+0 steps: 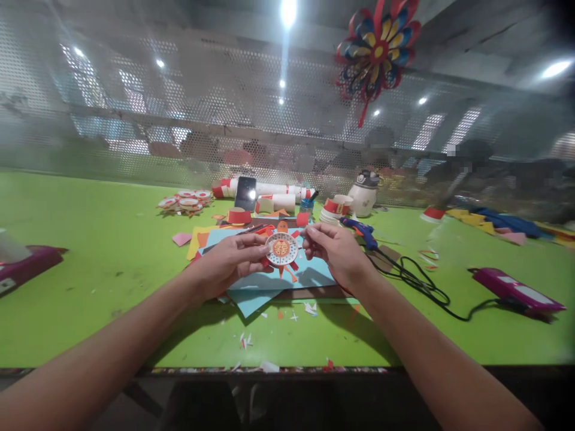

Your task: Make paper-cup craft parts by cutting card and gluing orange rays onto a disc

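Note:
A small paper turtle [282,249] with a round, dotted white shell, a red-and-orange emblem and orange head and limbs is held up over the sheets. My left hand [238,257] grips its left edge between thumb and fingers. Close to the turtle's right side is my right hand [332,248], its thumb and fingertips pinched together; whatever they hold is too small to make out. Beneath both hands lie blue paper sheets [251,304], partly covered by the hands. A blue glue gun [363,232] rests just beyond my right hand.
On the green table [112,239] are finished paper pieces [188,202], a phone [245,193], paper cups [335,209], a white jar [363,194] and paper scraps. A black cable [417,281] runs to a purple power strip [516,290]. A paper flower [380,51] hangs above.

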A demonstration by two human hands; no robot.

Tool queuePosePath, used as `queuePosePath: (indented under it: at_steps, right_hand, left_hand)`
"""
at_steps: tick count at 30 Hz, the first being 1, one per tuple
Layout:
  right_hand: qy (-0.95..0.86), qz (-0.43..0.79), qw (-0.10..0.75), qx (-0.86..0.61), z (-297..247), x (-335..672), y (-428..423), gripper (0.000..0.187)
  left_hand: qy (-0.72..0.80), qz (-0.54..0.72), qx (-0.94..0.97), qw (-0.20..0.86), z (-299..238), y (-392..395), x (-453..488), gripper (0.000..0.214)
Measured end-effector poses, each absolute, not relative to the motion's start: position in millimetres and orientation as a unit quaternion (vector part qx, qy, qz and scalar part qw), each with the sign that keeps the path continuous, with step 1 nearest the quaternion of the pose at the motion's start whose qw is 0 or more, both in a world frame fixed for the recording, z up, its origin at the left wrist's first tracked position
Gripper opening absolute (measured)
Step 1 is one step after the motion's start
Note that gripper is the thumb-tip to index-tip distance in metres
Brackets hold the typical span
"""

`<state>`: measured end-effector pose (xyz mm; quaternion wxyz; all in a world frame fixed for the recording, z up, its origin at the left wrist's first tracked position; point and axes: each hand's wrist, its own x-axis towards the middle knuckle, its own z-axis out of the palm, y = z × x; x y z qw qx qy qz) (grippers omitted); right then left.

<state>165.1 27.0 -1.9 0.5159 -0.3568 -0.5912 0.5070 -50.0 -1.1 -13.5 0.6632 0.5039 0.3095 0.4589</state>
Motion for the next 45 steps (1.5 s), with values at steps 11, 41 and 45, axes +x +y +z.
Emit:
queuePosePath:
  at_steps: [11, 41, 45]
  right_hand:
    - [-0.606, 0.539, 0.442, -0.383, -7, 156, 19, 0.018]
    - [-0.592, 0.624, 0.361, -0.361, -6, 151, 11, 0.013]
    - [-0.594, 0.619, 0.376, -0.350, -5, 154, 12, 0.013]
  left_hand:
    - [0.311, 0.537, 0.463, 0.633, -11, 4, -52, 0.014]
    - [0.327, 0.506, 0.471, 0.644, -14, 6, -54, 0.014]
    - [0.332, 0.509, 0.466, 0.643, -14, 6, -54, 0.014]
